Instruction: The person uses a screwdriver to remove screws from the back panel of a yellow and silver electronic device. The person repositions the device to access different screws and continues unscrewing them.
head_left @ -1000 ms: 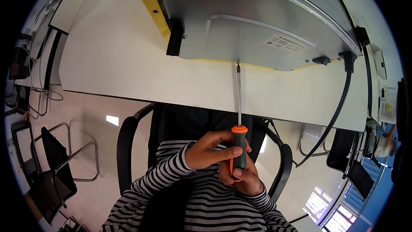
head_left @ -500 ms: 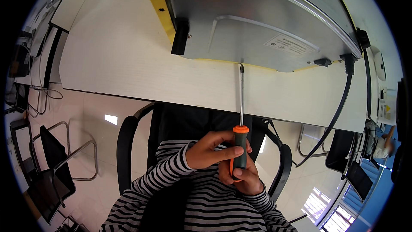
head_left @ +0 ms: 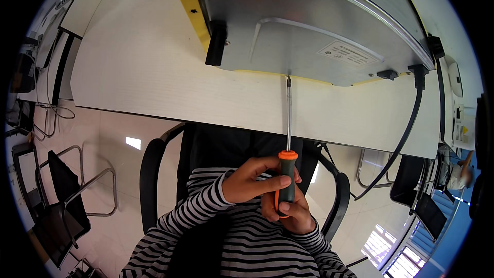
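Both my hands grip a screwdriver [head_left: 288, 177] with a dark green and orange handle and a long metal shaft. My left hand [head_left: 250, 179] is closed round the upper handle, its thumb lying across the front. Lower down, my right hand [head_left: 296, 213] wraps the handle's end, thumb pressed on it. The shaft points away from me. Its dark tip meets, or comes very close to, the lower edge of a silver metal housing [head_left: 293, 36] with yellow edging; I cannot tell if it sits in a screw.
The housing stands on a pale table [head_left: 154, 85]. At its right, a black power cord [head_left: 410, 128] hangs over the table's front edge, beside a black switch [head_left: 387, 74]. A black bracket [head_left: 216, 44] is at its left. Black chairs [head_left: 64, 195] stand on both sides.
The screwdriver's handle and tip have shifted very slightly left. Both hands keep their grip, and the housing has stayed in place.
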A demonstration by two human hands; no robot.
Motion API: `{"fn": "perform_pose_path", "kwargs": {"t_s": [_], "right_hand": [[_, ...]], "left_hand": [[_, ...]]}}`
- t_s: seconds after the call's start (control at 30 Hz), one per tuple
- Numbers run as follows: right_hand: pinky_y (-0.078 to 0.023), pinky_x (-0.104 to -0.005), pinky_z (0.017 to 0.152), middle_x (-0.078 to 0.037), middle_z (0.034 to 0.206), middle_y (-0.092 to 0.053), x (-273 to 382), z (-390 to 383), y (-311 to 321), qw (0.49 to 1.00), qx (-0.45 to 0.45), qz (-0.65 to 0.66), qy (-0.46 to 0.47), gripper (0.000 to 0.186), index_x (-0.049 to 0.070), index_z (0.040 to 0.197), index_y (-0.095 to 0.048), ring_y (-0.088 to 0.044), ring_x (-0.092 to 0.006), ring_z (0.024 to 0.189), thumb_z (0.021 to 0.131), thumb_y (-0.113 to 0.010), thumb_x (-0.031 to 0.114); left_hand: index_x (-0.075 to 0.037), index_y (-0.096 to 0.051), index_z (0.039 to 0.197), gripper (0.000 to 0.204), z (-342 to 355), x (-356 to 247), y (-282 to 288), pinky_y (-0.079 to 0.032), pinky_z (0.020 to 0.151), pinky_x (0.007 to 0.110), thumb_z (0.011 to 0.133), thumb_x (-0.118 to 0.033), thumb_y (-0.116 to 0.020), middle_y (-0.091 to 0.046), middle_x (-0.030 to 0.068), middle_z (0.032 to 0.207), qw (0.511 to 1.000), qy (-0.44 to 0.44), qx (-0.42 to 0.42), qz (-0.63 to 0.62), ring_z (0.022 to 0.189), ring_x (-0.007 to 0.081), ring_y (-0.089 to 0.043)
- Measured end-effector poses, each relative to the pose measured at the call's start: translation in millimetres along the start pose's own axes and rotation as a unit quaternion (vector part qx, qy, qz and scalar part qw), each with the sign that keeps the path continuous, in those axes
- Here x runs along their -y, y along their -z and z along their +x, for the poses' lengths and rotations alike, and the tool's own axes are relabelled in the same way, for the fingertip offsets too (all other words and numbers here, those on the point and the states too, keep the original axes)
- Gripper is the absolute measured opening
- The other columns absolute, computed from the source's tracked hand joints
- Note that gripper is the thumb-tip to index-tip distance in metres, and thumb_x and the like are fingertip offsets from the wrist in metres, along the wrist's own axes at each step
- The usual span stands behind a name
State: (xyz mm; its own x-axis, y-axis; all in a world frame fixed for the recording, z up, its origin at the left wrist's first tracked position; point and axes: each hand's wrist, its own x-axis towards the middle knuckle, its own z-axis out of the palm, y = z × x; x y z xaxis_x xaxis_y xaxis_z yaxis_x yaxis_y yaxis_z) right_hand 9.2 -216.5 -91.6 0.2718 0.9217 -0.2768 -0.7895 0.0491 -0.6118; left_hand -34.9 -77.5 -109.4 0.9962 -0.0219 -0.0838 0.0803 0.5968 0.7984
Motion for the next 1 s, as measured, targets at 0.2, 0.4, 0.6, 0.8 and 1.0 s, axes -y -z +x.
{"fn": "perform_pose_path", "kwargs": {"t_s": [0.2,0.4,0.6,0.8,1.0], "right_hand": [[-0.031,-0.019,0.046,-0.005,0.062,-0.044,-1.0,0.0,1.4,1.0,0.001,0.006,-0.004,0.027,0.003,0.099,-0.036,-0.039,-0.0081,0.051,0.079,-0.047,0.017],[-0.03,-0.0191,0.046,-0.005,0.062,-0.044,0.0,0.2,0.1,1.0,-0.002,0.007,-0.004,0.027,0.003,0.099,-0.036,-0.039,-0.0085,0.052,0.079,-0.047,0.017],[-0.03,-0.019,0.046,-0.005,0.062,-0.043,-0.1,0.0,1.2,1.0,-0.004,0.003,-0.013,0.029,0.004,0.101,-0.034,-0.039,-0.0087,0.052,0.079,-0.047,0.017],[-0.03,-0.019,0.046,-0.004,0.061,-0.043,-0.6,0.0,1.2,1.0,-0.003,0.009,-0.011,0.032,0.004,0.104,-0.032,-0.038,-0.0086,0.052,0.079,-0.047,0.017],[-0.031,-0.019,0.046,-0.005,0.062,-0.044,-0.4,-0.3,1.6,1.0,0.01,0.011,-0.002,0.033,0.003,0.104,-0.032,-0.038,-0.0082,0.051,0.079,-0.048,0.018]], "left_hand": [[-0.001,-0.054,0.092,0.024,-0.3,0.0,0.4,-0.041,0.076,0.028,0.081,-0.022,-0.052,-0.057,0.0082,0.086,1.0,0.002,-0.003,0.001,0.082,0.0158,-0.054],[-0.001,-0.054,0.091,0.024,-0.2,-1.5,-0.1,-0.041,0.075,0.028,0.081,-0.022,-0.051,-0.057,0.008,0.085,1.0,0.007,-0.003,0.003,0.081,0.0157,-0.054],[0.0,-0.054,0.091,0.024,-0.2,-0.2,0.8,-0.041,0.075,0.028,0.081,-0.022,-0.052,-0.057,0.0081,0.084,1.0,0.0,-0.003,0.003,0.081,0.0157,-0.053],[0.0,-0.054,0.092,0.024,-0.7,0.3,0.8,-0.041,0.075,0.028,0.081,-0.021,-0.051,-0.057,0.0084,0.085,1.0,0.002,-0.005,0.0,0.081,0.0161,-0.054],[0.0,-0.054,0.092,0.024,-0.1,0.0,-0.1,-0.041,0.076,0.028,0.082,-0.022,-0.051,-0.057,0.0084,0.086,1.0,-0.008,0.002,0.0,0.083,0.0164,-0.054]]}}
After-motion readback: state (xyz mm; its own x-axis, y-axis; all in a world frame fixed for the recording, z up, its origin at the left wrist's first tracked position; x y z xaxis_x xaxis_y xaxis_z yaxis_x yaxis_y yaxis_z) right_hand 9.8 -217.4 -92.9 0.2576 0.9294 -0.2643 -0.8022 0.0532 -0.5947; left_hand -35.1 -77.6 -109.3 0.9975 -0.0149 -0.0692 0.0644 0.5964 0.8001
